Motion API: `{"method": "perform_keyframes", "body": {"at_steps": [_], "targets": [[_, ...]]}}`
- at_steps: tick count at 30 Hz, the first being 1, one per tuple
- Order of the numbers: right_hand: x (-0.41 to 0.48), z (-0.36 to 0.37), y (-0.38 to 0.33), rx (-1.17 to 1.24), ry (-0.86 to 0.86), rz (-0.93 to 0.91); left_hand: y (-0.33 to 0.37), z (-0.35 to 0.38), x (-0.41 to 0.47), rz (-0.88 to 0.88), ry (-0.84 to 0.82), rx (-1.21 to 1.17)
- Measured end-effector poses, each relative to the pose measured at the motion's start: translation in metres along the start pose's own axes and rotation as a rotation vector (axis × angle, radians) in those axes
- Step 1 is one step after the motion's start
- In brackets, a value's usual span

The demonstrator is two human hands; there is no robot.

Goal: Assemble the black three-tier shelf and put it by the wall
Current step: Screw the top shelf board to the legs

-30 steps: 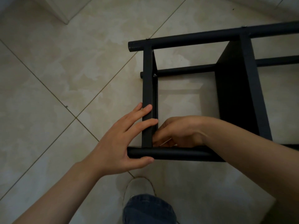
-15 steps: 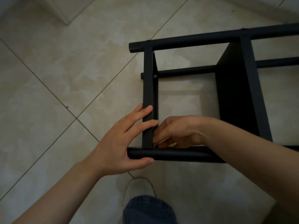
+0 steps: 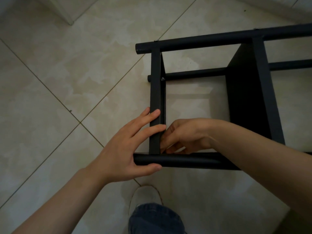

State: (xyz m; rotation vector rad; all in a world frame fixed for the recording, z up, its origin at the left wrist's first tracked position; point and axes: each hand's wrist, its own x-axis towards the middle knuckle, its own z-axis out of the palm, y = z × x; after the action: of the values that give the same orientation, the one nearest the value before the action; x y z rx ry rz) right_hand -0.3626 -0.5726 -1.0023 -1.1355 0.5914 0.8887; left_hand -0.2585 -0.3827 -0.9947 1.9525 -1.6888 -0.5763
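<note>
- The black shelf [image 3: 263,92] is seen lying on its side on the tiled floor [image 3: 67,85], with its frame cut off by the right edge of the view.
- The near tube [image 3: 189,160] and the far tube [image 3: 219,38] are laid roughly parallel. The end board [image 3: 155,85] is set edge-up between them, and a middle board [image 3: 243,105] is fixed further right.
- A screw [image 3: 162,79] is seen on the inner face of the end board, beside a third, lower tube [image 3: 194,74].
- The left hand [image 3: 125,149] is placed at the near left corner of the frame, and its grip is spread wide.
- The fingers [image 3: 152,115] are laid straight across the edge of the end board. The thumb [image 3: 150,168] is pressed along the near side of the near tube, by its left end. Nothing is wrapped or pinched by this hand.
- The right hand [image 3: 187,134] is reached inside the frame, into the corner where the end board meets the near tube.
- Its fingers are curled and bunched, with the tips brought against the board's inner face just above the tube. Whether anything small is pinched in that grip cannot be told, since the fingertips are lost in shadow behind the board.
- A pale shoe [image 3: 145,195] and a blue trouser leg [image 3: 155,218] are seen near the tube, on the person's side of it.
</note>
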Motion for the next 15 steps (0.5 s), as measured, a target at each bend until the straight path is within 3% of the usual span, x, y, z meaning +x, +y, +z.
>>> {"method": "perform_keyframes", "body": {"at_steps": [15], "targets": [[0.0020,0.0058,0.0043,-0.046,0.057,-0.021,0.0007,0.0000,0.0003,-0.001,-0.002,-0.006]]}}
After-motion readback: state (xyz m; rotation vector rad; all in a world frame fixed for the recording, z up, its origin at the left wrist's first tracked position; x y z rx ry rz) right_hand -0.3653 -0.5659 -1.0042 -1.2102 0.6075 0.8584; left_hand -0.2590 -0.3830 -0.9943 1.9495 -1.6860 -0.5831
